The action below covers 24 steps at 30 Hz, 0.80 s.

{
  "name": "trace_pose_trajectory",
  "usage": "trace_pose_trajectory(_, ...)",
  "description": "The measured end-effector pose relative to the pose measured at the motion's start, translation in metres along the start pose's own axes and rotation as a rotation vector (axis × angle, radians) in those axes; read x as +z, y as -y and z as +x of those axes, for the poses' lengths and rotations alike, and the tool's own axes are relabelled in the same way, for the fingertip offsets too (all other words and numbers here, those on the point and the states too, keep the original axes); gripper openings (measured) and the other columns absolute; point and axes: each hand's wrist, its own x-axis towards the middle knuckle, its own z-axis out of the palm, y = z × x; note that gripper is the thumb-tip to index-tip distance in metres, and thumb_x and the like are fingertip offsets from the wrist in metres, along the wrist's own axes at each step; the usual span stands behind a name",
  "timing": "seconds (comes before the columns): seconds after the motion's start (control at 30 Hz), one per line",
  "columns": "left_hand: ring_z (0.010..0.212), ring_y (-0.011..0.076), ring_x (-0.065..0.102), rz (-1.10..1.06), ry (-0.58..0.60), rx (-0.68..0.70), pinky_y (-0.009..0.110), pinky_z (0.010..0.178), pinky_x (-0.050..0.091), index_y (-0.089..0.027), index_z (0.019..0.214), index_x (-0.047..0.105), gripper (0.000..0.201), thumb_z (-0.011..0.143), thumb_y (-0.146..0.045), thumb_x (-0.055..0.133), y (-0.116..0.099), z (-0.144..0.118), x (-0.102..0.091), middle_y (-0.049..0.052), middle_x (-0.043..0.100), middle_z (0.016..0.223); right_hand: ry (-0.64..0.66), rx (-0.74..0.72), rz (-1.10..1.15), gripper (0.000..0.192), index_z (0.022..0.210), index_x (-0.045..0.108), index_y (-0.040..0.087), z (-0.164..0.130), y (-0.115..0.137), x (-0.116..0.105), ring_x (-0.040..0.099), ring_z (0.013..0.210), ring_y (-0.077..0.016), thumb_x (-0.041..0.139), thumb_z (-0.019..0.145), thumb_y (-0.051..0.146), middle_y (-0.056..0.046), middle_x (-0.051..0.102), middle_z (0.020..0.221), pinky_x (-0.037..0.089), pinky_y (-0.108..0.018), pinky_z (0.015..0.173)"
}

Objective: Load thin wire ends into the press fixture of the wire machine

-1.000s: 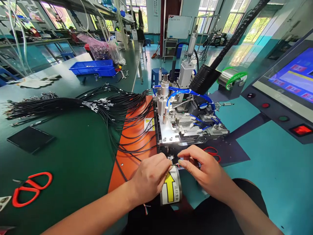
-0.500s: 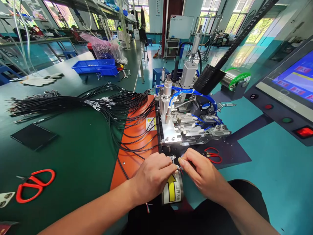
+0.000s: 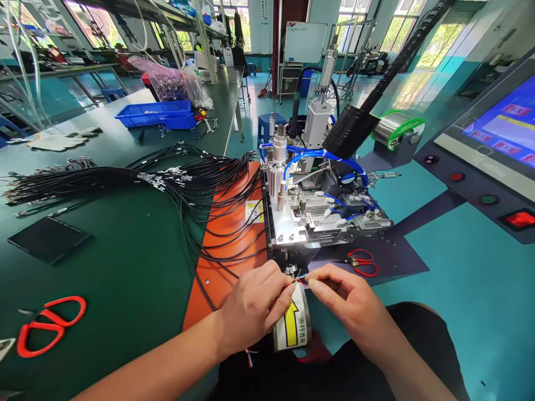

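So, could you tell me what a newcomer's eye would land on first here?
Probably the two hands, left hand and right hand, pinching thin coloured wires together at bottom centre. Just behind stands the metal machine with blue tubing, and black cables fan across the green bench to its left.

Thin coloured wire ends (image 3: 299, 276) pinched between both hands, just before machine front.
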Motion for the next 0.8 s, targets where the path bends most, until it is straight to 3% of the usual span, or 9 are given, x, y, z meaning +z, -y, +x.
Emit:
trace_pose_trajectory(0.17, 0.072, 0.013, 0.041, 0.004, -0.007, 0.017, 0.028, 0.062, 0.033, -0.009, 0.089, 0.058, 0.008, 0.093, -0.012, 0.052, 0.001, 0.002, 0.002, 0.005, 0.047, 0.078, 0.031, 0.022, 0.172, 0.032, 0.112, 0.069, 0.022, 0.003, -0.002, 0.009, 0.059, 0.1, -0.0137, 0.06, 0.092, 0.046, -0.001, 0.064, 0.105, 0.045, -0.023, 0.091)
trace_pose_trajectory(0.4, 0.074, 0.0132, 0.042, 0.013, 0.011, 0.011, 0.028, 0.063, 0.033, -0.009, 0.092, 0.058, 0.008, 0.094, -0.012, 0.051, 0.001, 0.001, 0.001, 0.005, 0.048, 0.08, 0.02, 0.032, 0.261, 0.028, 0.11, 0.072, 0.023, 0.007, -0.001, 0.013, 0.059, 0.096, -0.0109, 0.064, 0.09, 0.041, -0.001, 0.066, 0.104, 0.046, -0.02, 0.087)
trace_pose_trajectory(0.8, 0.079, 0.0147, 0.041, 0.058, -0.005, 0.007, 0.029, 0.066, 0.034, -0.011, 0.094, 0.055, 0.006, 0.095, -0.011, 0.049, 0.0, -0.002, 0.002, 0.005, 0.048, 0.081, -0.025, 0.083, 0.355, 0.036, 0.107, 0.074, 0.018, 0.007, -0.002, 0.02, 0.059, 0.092, -0.0166, 0.068, 0.086, 0.046, -0.006, 0.065, 0.098, 0.047, -0.027, 0.082)
